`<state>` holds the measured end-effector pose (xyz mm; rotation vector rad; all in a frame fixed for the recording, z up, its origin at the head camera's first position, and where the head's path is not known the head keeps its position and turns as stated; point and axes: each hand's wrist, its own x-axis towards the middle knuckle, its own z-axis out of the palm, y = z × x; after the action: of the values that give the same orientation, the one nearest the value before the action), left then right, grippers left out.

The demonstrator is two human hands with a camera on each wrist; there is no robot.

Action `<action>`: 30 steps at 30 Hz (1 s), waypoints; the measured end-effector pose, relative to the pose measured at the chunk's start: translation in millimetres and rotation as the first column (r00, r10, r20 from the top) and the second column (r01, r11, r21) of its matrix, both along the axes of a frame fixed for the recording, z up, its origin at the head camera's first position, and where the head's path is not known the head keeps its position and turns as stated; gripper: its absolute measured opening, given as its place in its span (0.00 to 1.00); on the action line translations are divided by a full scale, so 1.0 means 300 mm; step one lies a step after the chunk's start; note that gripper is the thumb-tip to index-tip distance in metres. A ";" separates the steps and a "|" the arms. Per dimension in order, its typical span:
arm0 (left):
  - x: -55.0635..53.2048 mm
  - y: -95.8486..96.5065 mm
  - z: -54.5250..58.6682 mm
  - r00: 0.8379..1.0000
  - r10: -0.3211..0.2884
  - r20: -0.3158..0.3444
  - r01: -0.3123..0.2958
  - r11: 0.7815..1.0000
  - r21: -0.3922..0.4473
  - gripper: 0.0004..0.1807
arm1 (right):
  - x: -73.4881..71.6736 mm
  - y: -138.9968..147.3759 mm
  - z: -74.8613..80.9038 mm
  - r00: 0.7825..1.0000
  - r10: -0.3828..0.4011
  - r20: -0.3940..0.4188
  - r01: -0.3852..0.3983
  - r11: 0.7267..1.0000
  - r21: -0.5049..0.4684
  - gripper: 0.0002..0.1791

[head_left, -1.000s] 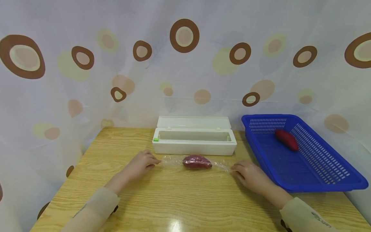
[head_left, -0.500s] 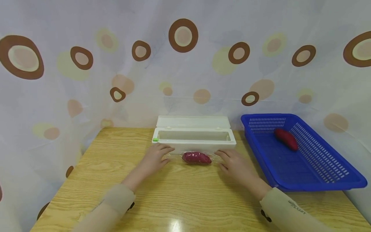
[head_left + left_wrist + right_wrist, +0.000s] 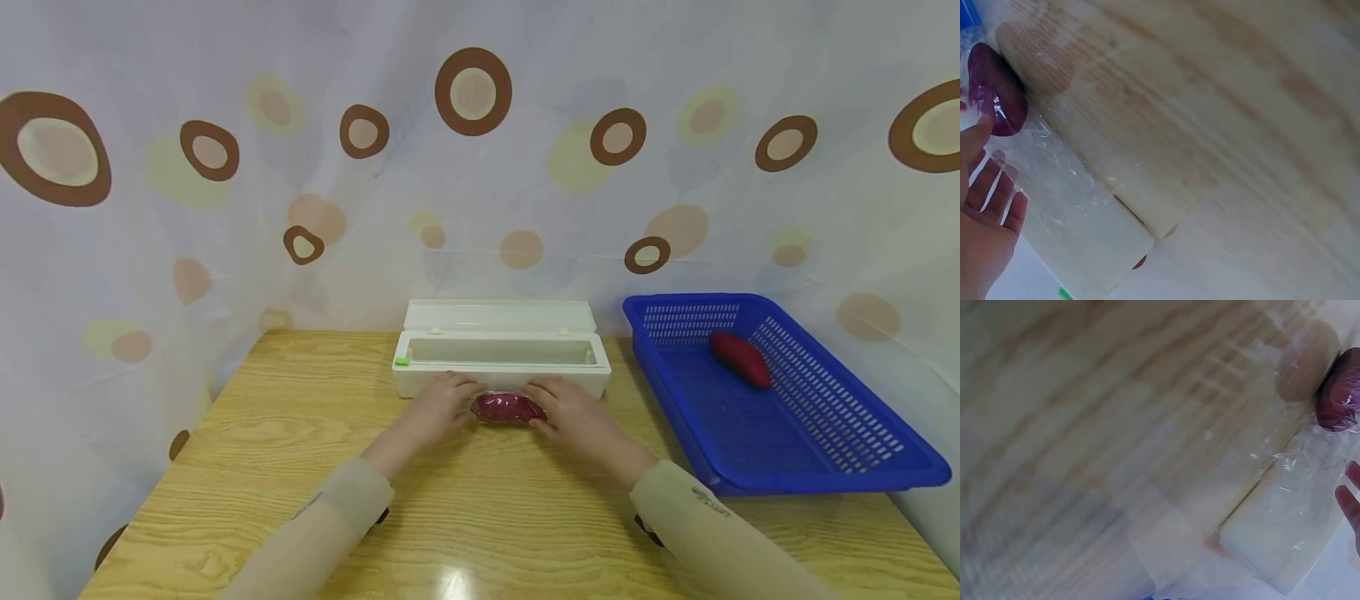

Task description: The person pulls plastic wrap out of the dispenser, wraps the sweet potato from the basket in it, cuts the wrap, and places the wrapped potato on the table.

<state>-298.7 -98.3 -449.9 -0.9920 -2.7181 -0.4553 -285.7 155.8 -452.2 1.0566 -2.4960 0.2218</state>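
Note:
A purple-red sweet potato [image 3: 508, 407] wrapped in clear cling film lies on the wooden table. My left hand [image 3: 441, 407] is at its left end, fingers loosely extended; in the left wrist view the thumb of that hand [image 3: 988, 234] lies against the sweet potato [image 3: 1004, 87]. At the other end is my right hand [image 3: 573, 412], its straight fingers partly seen in the right wrist view. Clear cling film [image 3: 1054, 162] spreads out from the sweet potato there. Just behind stands a white cling film dispenser [image 3: 502, 382], lid raised.
On the right stands a blue plastic basket [image 3: 712, 450] with another sweet potato [image 3: 741, 360] inside. A green slider [image 3: 402, 362] sits at the dispenser's left front. A patterned curtain [image 3: 480, 200] hangs behind the wooden table [image 3: 480, 508].
Both hands have moved inward from the outer ends of the film to the sweet potato's two ends. The sweet potato has shifted slightly toward the dispenser.

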 end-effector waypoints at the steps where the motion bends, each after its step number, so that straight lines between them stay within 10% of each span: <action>1: -0.001 0.000 0.000 1.000 -0.002 0.000 0.002 1.000 -0.001 0.29 | -0.001 0.000 -0.002 1.000 -0.007 0.018 0.007 1.000 0.001 0.27; 16: 0.007 -0.006 -0.003 0.994 -0.106 0.037 0.103 0.992 0.066 0.17 | -0.013 0.006 -0.032 0.993 0.112 0.033 -0.111 0.993 -0.051 0.23; 30: 0.085 -0.028 0.021 0.969 -0.227 0.102 0.225 0.974 0.032 0.12 | 0.081 0.020 0.002 0.984 0.156 0.081 -0.155 0.988 -0.013 0.23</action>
<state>-273.4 -106.6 -443.6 -1.3155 -2.6949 -0.5888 -261.5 161.8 -451.7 1.2654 -2.4831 0.3246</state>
